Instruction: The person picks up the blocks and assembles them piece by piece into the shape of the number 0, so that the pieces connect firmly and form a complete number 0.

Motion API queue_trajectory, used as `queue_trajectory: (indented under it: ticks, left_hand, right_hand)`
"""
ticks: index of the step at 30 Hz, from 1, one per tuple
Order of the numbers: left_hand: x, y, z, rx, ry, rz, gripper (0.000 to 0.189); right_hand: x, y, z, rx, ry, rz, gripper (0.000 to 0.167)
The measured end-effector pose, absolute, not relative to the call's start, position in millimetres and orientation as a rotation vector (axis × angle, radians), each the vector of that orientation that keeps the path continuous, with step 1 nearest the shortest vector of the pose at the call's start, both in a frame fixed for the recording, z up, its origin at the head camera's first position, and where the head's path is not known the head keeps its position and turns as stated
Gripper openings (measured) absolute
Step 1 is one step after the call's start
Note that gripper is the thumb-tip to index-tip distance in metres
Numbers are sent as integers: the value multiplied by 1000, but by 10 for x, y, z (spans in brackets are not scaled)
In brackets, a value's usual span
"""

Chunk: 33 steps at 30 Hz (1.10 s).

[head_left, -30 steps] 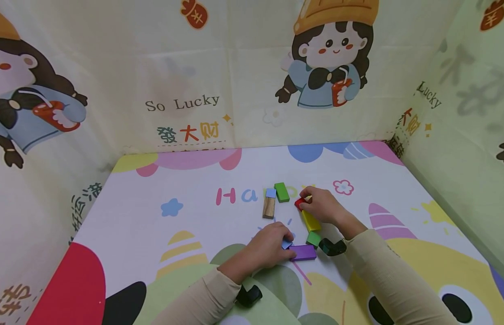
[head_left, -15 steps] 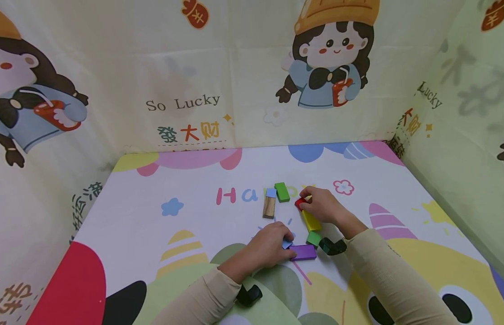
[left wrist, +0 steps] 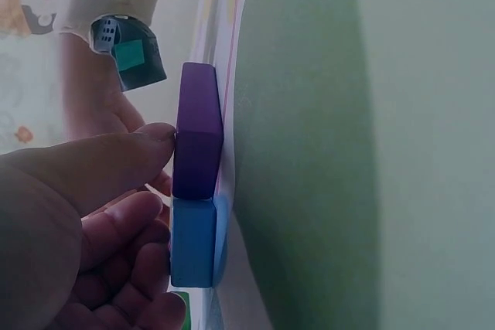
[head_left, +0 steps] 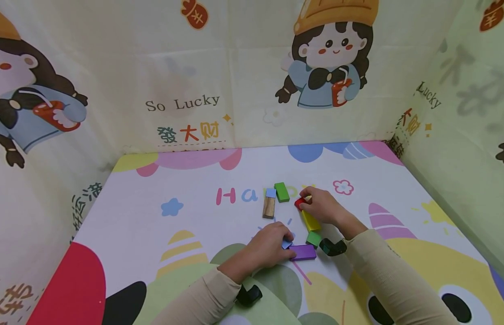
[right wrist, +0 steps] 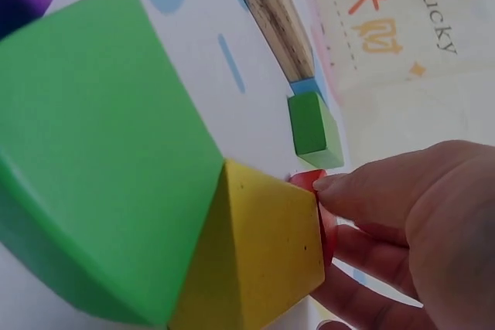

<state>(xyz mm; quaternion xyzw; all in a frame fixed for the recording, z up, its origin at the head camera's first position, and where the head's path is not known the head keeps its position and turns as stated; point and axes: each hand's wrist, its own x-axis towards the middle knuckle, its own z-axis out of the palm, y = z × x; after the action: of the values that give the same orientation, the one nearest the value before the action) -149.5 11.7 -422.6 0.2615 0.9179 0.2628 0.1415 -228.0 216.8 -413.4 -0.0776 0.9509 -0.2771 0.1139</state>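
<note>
Small toy blocks form a broken ring on the table. My left hand (head_left: 268, 244) curls its fingers around a blue block (left wrist: 193, 243), while its thumb touches the end of a purple block (left wrist: 198, 130) that abuts it. Thumb and fingers of my right hand (head_left: 323, 205) pinch a red block (right wrist: 309, 178), partly hidden, at the far end of a yellow block (right wrist: 274, 245). A green block (right wrist: 100, 152) sits between the yellow and purple ones. Beyond a gap from the red block lies another green block (head_left: 282, 192).
Beside that far green block are a light blue block (head_left: 270, 193) and a wood-grain block (head_left: 268, 208), lined up. The table (head_left: 134, 203) has a printed cartoon cover. Patterned cloth (head_left: 252, 90) hangs behind and at both sides. Dark wrist devices (head_left: 249, 296) sit under both sleeves.
</note>
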Motion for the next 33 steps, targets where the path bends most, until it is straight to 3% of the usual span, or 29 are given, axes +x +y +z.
queue_trajectory:
  ticks: [17,33]
  left_hand:
    - [-1496,110,-4225,782,2657,771,30]
    - [-1499,107,-4229,832,2676,765,28]
  right_hand:
    - [-2058,2354,-4074,-297,2847,-831,53]
    - [-1738,2481,-4098,-435,2899,-780,55]
